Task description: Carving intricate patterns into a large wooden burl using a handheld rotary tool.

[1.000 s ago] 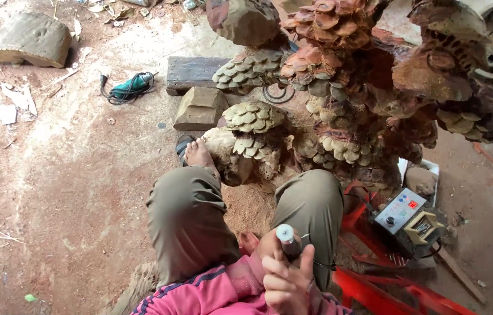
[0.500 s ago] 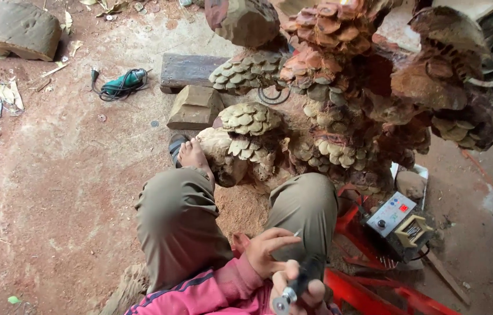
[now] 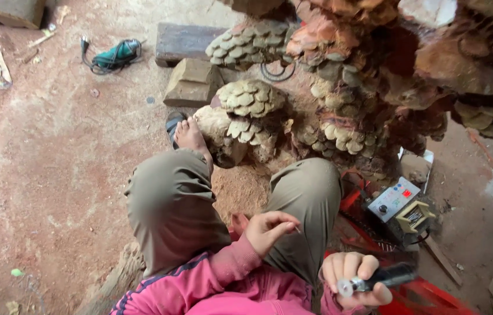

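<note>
1. The carved wood sculpture point(image 3: 374, 87), covered in scale-like clusters, runs out of the top and right edges of the view, so its full shape cannot be made out.
2. The person's pink sleeves point(image 3: 217, 286) and body are cut off by the bottom edge; only the knees in olive trousers point(image 3: 170, 204) and one bare foot in a sandal point(image 3: 185, 133) show ahead of the hands.
3. The right hand point(image 3: 354, 280), low at the right, is wrapped around a slim dark rotary tool handpiece point(image 3: 383, 277). The fingers curl over its body, and its silver tip point(image 3: 346, 287) points left, toward the other hand. What sits in the tip is too small to tell.
4. The left hand point(image 3: 267, 230) hangs just up and left of the right one, over the right knee. Its thumb and forefinger are pressed together as if pinching something very small; I cannot tell what, if anything, lies between them. The other fingers are loosely curled.
5. The two hands are near each other but do not touch.
6. Just beyond the right hand stands a small grey control box point(image 3: 395, 198) with a red button, on a red frame point(image 3: 427, 297) partly hidden by the hand and the tool.
7. A pile of sawdust point(image 3: 240, 189) lies between the knees, ahead of the left hand.
8. Far ahead and left of both hands, a green power tool point(image 3: 115, 55) with a coiled cord lies on the earthen floor point(image 3: 42, 175), near wood blocks point(image 3: 194, 81).
</note>
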